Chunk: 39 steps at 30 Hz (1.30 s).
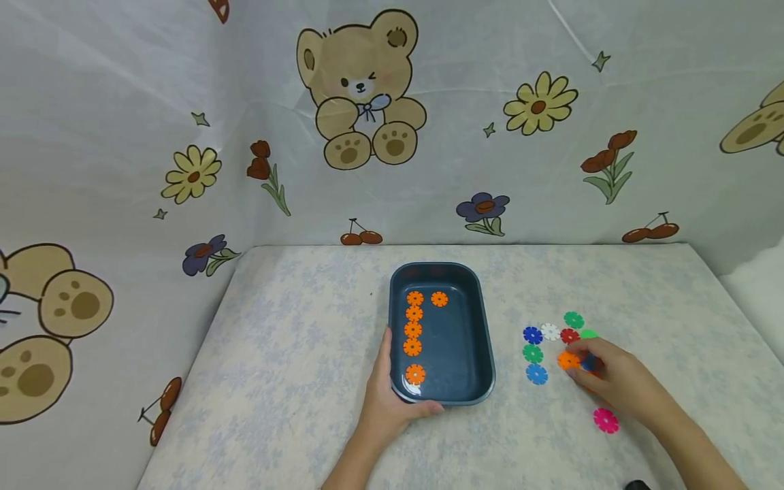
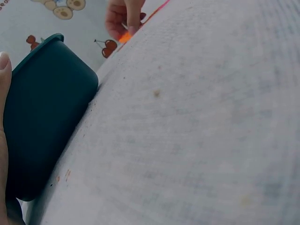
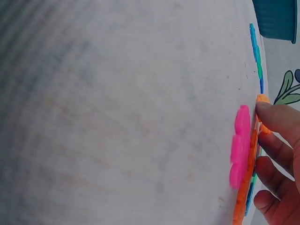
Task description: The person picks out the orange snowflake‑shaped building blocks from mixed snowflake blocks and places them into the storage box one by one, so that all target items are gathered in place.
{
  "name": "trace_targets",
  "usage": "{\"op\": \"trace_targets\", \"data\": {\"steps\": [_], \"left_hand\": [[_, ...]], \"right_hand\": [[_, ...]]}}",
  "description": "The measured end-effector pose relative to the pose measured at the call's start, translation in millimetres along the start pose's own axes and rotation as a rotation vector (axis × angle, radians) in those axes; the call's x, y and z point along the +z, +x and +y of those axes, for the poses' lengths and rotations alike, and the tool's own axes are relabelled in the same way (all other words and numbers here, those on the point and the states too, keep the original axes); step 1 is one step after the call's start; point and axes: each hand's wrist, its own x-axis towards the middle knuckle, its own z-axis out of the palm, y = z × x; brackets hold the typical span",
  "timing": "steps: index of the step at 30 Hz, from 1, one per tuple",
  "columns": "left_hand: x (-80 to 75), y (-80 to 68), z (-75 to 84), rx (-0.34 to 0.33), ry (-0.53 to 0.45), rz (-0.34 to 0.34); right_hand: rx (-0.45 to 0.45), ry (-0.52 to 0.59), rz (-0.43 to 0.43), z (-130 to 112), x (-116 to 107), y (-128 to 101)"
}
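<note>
A deep blue-green rectangular tray (image 1: 456,340) stands mid-table with several orange notched plastic discs (image 1: 413,329) inside, most in a column along its left wall. My left hand (image 1: 387,401) grips its near left corner, fingers along the left side and thumb across the front edge. To the right of the tray, my right hand (image 1: 625,378) pinches an orange notched disc (image 1: 568,361) between thumb and fingertips. The right wrist view shows that disc (image 3: 263,99) held on edge by the thumb. Beneath the hand lie a blue disc (image 1: 588,362) and another orange disc (image 3: 245,183), partly hidden.
Around the right hand lie more notched discs: dark blue (image 1: 533,335), white (image 1: 550,331), red (image 1: 569,336), green (image 1: 574,320) and light blue (image 1: 537,373). A pink disc (image 1: 606,420) lies nearer. A black object (image 1: 637,485) shows at the bottom edge. Printed cloth (image 1: 429,204) hangs behind the table.
</note>
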Motion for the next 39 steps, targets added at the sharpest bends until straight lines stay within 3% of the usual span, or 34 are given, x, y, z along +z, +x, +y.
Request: {"op": "trace_targets", "data": {"steps": [15, 20, 23, 30, 39], "left_hand": [[1.1, -0.6, 0.1, 0.009, 0.008, -0.002], [1.3, -0.8, 0.0, 0.004, 0.005, 0.000], [1.4, -0.8, 0.1, 0.003, 0.004, 0.000], [0.6, -0.7, 0.3, 0.003, 0.012, -0.001], [-0.3, -0.2, -0.3, 0.017, 0.026, -0.002]], "right_hand": [[-0.026, -0.074, 0.026, -3, -1, -5], [-0.082, -0.103, 0.069, -7, -2, -1], [-0.127, -0.050, 0.129, -13, -2, 2], [-0.112, 0.115, 0.097, -45, 0, 19], [-0.201, 0.230, 0.190, -89, 18, 48]]}}
